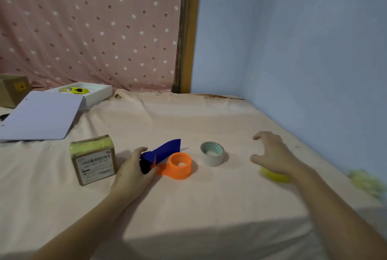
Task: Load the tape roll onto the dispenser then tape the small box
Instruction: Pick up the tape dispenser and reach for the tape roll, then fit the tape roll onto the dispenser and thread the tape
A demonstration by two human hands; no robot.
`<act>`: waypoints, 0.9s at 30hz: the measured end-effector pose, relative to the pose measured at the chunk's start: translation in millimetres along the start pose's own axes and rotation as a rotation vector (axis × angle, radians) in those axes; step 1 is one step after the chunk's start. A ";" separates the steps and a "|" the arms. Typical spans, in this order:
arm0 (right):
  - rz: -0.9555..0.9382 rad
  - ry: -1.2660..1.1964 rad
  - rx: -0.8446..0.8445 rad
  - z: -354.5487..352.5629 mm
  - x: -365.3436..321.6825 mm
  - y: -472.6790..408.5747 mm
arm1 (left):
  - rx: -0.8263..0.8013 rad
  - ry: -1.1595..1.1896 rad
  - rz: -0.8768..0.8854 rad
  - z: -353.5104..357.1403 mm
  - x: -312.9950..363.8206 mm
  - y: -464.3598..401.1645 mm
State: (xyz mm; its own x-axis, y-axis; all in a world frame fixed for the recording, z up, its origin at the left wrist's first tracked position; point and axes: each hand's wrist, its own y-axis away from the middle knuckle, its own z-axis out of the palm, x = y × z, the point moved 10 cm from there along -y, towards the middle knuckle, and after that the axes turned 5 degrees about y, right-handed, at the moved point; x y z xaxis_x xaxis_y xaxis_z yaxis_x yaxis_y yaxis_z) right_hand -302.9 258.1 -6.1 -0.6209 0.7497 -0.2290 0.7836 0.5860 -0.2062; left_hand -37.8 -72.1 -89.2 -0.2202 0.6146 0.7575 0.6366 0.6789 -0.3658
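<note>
An orange and blue tape dispenser (176, 164) lies flat on the pink cloth at the middle. My left hand (134, 170) wraps around its dark handle end. Just right of the dispenser a tape roll (212, 156) with a patterned inner core stands on its side face, untouched. My right hand (274, 152) hovers to the right of that roll, fingers spread and empty. A small cardboard box (94, 160) with a barcode label and yellowish tape along its top stands left of my left hand.
A yellow tape roll (275, 176) sits partly under my right wrist. Crumpled yellowish tape (365, 181) lies near the right edge. White paper sheets (39, 115), a white tray (94, 93) and a brown carton (12, 90) are at the far left. A blue wall borders the right.
</note>
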 end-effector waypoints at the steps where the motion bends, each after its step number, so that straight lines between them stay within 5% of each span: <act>1: 0.057 0.020 -0.068 -5.5 22.7 4.4 | -0.002 -0.009 -0.002 0.0 -0.3 -0.3; 7: 0.166 0.084 -0.355 30.8 93.9 24.6 | -0.016 -0.045 0.007 1.7 1.8 -0.2; 14: 0.137 -0.121 0.025 23.5 95.9 18.9 | -0.032 -0.030 0.013 3.4 1.5 0.7; 21: -0.112 -0.138 0.221 -28.5 -9.1 10.2 | -0.038 0.020 -0.010 3.0 -0.4 1.5; 27: -0.355 -0.287 0.099 11.0 -137.9 8.8 | -0.035 0.030 -0.015 1.8 -2.7 2.5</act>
State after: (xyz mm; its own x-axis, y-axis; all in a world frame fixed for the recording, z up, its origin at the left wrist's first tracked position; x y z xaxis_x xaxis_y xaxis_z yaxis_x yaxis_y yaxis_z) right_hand -210.6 156.5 13.1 -0.8417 0.3847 -0.3789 0.5247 0.7483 -0.4058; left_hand -37.0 -71.4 -93.2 -0.2079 0.5920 0.7787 0.6588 0.6731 -0.3359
